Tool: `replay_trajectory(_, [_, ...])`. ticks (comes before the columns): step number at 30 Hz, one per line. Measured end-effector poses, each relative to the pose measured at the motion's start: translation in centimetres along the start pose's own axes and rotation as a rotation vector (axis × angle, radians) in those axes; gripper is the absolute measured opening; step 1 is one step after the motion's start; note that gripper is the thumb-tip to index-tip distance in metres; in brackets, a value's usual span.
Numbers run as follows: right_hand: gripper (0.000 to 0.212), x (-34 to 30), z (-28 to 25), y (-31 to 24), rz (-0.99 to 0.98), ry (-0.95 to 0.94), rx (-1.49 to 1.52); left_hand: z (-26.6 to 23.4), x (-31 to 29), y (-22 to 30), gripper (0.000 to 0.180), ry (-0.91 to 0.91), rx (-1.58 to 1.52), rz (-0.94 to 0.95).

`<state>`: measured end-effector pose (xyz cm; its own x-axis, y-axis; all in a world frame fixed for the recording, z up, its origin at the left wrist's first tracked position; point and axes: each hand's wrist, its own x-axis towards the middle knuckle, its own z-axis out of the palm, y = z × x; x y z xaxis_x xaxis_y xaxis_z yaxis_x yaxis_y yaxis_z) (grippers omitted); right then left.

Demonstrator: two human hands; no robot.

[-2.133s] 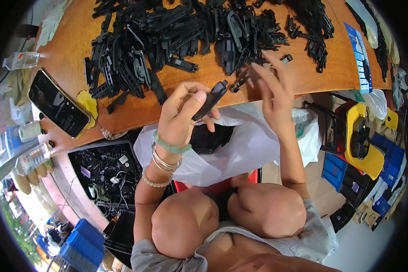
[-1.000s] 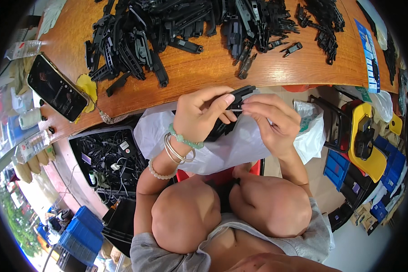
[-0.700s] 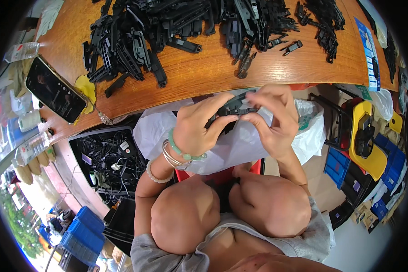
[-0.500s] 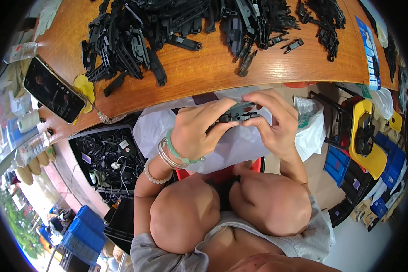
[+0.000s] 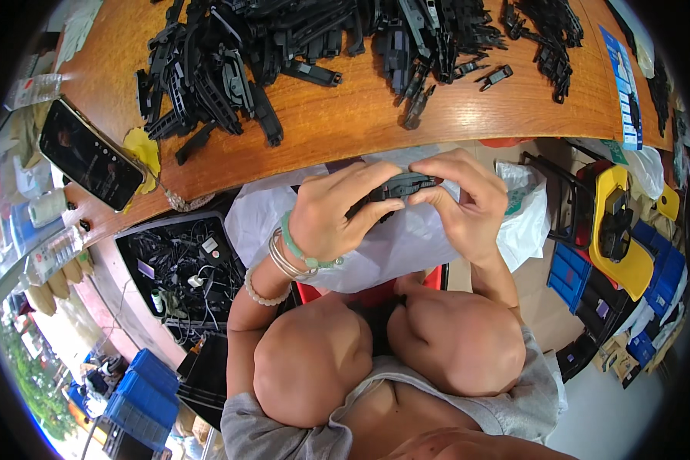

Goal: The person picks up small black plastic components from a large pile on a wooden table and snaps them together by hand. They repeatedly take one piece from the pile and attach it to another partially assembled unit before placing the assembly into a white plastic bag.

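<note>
Between my two hands is a dark grey and black plastic part (image 5: 403, 185), held level over a white plastic bag (image 5: 360, 257). My left hand (image 5: 333, 203), with bracelets on its wrist, pinches the part's left side between thumb and fingers. From the right, my right hand (image 5: 468, 199) grips the other end, thumb below and fingers above. Much of the part is hidden behind my fingers. Beyond my hands, a heap of similar long black plastic parts (image 5: 284, 34) lies on the wooden table (image 5: 345, 115).
A smartphone (image 5: 90, 153) lies at the table's left edge. Below it stands a black bin (image 5: 178, 264) with tangled cables. A smaller pile of black parts (image 5: 552, 57) sits at the table's right, near a blue and white sheet (image 5: 622, 88). A yellow chair (image 5: 621, 253) stands at right.
The part has turned a little between my fingers, and less of it shows on the right. My hands have stayed in nearly the same place.
</note>
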<state>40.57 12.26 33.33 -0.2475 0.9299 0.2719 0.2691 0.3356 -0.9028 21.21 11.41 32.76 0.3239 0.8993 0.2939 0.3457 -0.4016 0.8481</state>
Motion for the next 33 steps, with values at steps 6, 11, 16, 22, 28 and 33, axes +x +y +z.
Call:
replay_trajectory(6, [0.030, -0.2, -0.3, 0.0, 0.129, -0.134, 0.057, -1.5, 0.7, 0.0, 0.029, -0.111, -0.063, -0.126])
replay_trajectory(11, [0.024, 1.3, -0.7, 0.2, 0.065, -0.123, -0.115, -3.8, 3.8, -2.7, 0.025, 0.151, 0.391, 0.084])
replay_trajectory(16, [0.018, 4.3, -1.1, 2.7, -0.203, 0.049, -0.642, -3.4, 5.9, -3.6, 0.018, 0.083, 0.936, 0.089])
replay_trajectory(22, [0.020, 3.8, -1.1, 3.1, -0.275, 0.049, -0.684, -3.1, 5.3, -4.7, 0.016, 0.250, 0.870, 0.318])
replay_trajectory(28, [0.020, 1.8, -0.6, 0.0, 0.035, 0.158, -0.161, -2.1, 4.1, -0.2, 0.024, 0.346, -0.063, -0.175])
replay_trajectory(33, [0.016, 1.1, -1.3, -0.6, -0.146, -0.141, 0.091, -0.3, 2.6, 0.4, 0.011, 0.071, -0.736, -0.383])
